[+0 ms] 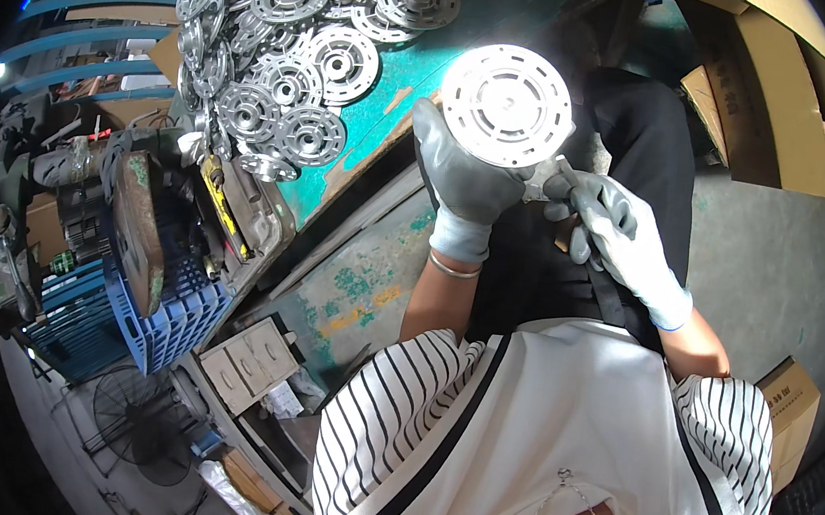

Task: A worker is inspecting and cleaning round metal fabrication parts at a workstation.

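A round, slotted metal disc (506,105), bright in the light, is held up by my left hand (469,175) in a grey-coated glove. The thumb lies along its left edge, and the other fingers are mostly hidden beneath it. Just below and right of the disc is my right hand (620,227), also gloved, with its fingers curled together. A small brownish bit shows under those fingers, but what they hold is too hidden to name. On the green worktop to the left lies a heap of similar metal discs (340,64).
Left of the green worktop (388,104) stand a machine with a rusty plate (139,229) and a blue plastic crate (169,322). A black fan (144,420) is at the lower left. Cardboard boxes (780,105) stand at the upper right, with another carton (786,417) lower down.
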`<act>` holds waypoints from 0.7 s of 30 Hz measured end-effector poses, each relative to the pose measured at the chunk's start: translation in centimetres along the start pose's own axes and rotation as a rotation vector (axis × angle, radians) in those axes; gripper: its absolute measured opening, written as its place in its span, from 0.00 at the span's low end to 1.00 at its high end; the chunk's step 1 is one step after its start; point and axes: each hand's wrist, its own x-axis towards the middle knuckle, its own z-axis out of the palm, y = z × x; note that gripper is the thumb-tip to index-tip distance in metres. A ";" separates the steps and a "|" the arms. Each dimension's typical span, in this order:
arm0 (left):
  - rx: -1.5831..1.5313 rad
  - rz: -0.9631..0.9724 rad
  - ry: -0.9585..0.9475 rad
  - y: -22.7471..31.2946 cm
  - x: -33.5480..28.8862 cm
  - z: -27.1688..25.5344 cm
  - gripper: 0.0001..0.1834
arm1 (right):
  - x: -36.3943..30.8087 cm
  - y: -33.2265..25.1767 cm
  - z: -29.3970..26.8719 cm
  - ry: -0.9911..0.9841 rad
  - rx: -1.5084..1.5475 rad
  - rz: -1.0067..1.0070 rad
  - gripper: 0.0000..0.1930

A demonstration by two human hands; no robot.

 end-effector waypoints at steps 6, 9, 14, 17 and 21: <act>-1.774 -0.499 0.043 0.6 -0.6 0.6 0.32 | -0.1 -2.0 0.1 0.003 -0.108 0.017 0.15; -2.571 -0.504 -0.114 0.7 -0.7 0.0 0.33 | -0.2 -2.5 0.3 0.029 -0.099 0.010 0.15; -1.972 -0.523 -0.035 1.6 -0.1 -0.6 0.46 | 0.0 -2.6 0.4 0.035 -0.087 0.013 0.15; -2.102 -0.572 -0.019 1.7 -0.3 -0.7 0.48 | 0.0 -2.7 0.6 0.025 -0.077 0.014 0.15; -2.039 -0.770 0.113 0.6 -0.6 0.2 0.50 | -0.1 -2.7 0.6 0.024 -0.085 0.011 0.15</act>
